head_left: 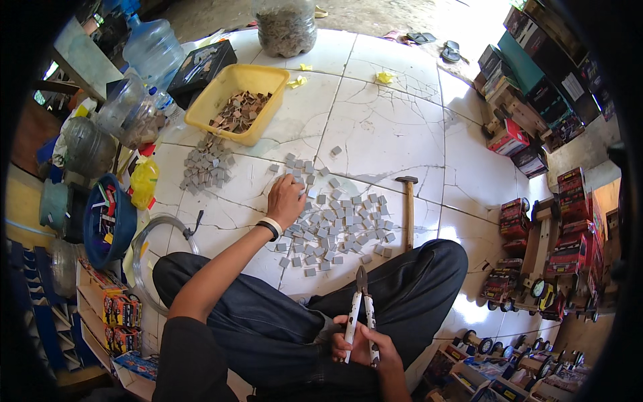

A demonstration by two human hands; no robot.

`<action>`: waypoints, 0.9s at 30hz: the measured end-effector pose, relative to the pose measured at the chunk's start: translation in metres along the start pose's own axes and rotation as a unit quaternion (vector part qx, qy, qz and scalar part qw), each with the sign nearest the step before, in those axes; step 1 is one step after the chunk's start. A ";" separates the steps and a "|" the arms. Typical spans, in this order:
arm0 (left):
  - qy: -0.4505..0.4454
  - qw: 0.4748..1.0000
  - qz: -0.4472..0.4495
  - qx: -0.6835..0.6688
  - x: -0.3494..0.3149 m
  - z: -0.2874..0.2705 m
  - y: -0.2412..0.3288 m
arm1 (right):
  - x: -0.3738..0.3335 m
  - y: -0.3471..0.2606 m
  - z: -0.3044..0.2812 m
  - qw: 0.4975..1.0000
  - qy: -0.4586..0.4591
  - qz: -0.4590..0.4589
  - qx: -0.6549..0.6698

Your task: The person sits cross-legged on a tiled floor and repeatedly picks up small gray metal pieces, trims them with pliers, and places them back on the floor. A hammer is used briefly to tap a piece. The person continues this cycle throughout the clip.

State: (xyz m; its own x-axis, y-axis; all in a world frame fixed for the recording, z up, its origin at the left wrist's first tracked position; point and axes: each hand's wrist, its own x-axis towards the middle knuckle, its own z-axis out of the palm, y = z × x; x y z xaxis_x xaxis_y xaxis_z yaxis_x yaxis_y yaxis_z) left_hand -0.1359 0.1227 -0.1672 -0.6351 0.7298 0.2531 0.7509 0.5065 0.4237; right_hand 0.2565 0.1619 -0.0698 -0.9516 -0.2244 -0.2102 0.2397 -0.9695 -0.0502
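My left hand (pixel 286 202) reaches to the upper edge of a loose spread of small grey square pieces (pixel 331 231) on the floor. Its fingers are bent and drawn together at the pieces; what they pinch, if anything, is hidden. Close to my lap, my right hand (pixel 367 347) grips a pair of pliers (pixel 362 305) with worn white handles. The dark jaws point away from me, and nothing shows between them. A denser heap of grey pieces (pixel 207 164) lies farther left. Beyond it, a yellow basin (pixel 251 137) contains many brownish pieces.
A hammer (pixel 410 213) lies right of the pieces. Coiled clear tubing (pixel 140 261) and a blue tub (pixel 107 251) are on the left. Wooden toy trucks (pixel 536 254) crowd the right side. A large plastic bottle (pixel 286 27) stands at the back on the cracked tile floor (pixel 388 147).
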 end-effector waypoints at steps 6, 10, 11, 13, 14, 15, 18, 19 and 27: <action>0.010 0.996 -0.075 -0.044 0.022 0.000 0.001 | -0.001 -0.001 0.002 1.000 -0.005 -0.002 0.004; 0.075 0.987 -0.034 -0.137 0.035 -0.013 0.001 | 0.000 -0.001 0.002 1.000 -0.013 -0.004 0.010; 0.084 0.985 -0.004 -0.152 0.035 -0.017 0.000 | 0.000 -0.001 0.001 1.000 -0.012 -0.003 0.010; -0.100 0.970 -0.018 -0.221 0.031 -0.025 -0.004 | 0.000 0.000 0.000 1.000 -0.011 -0.003 0.011; -0.190 0.948 -0.025 -0.253 0.028 -0.028 -0.008 | 0.000 0.000 0.000 1.000 -0.009 -0.003 0.013; -0.257 0.935 -0.032 -0.242 0.024 -0.028 -0.011 | -0.001 0.000 0.000 1.000 -0.008 -0.003 0.015; -0.341 0.921 -0.013 -0.186 0.010 -0.020 -0.025 | -0.001 0.000 0.001 1.000 -0.012 -0.005 0.014; -0.325 0.915 -0.050 -0.234 0.010 -0.015 -0.031 | 0.000 0.000 0.001 1.000 -0.013 -0.007 0.012; -0.244 0.915 -0.147 -0.286 0.016 0.005 -0.063 | -0.001 -0.001 0.004 1.000 -0.002 -0.006 0.010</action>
State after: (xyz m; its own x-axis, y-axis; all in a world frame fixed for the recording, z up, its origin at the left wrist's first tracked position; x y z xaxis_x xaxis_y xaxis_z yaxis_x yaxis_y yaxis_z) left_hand -0.1929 0.1046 -0.1940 -0.5337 0.7889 -0.3046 0.2542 0.4932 0.8319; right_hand 0.2563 0.1623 -0.0655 -0.9552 -0.2131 -0.2054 0.2243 -0.9740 -0.0326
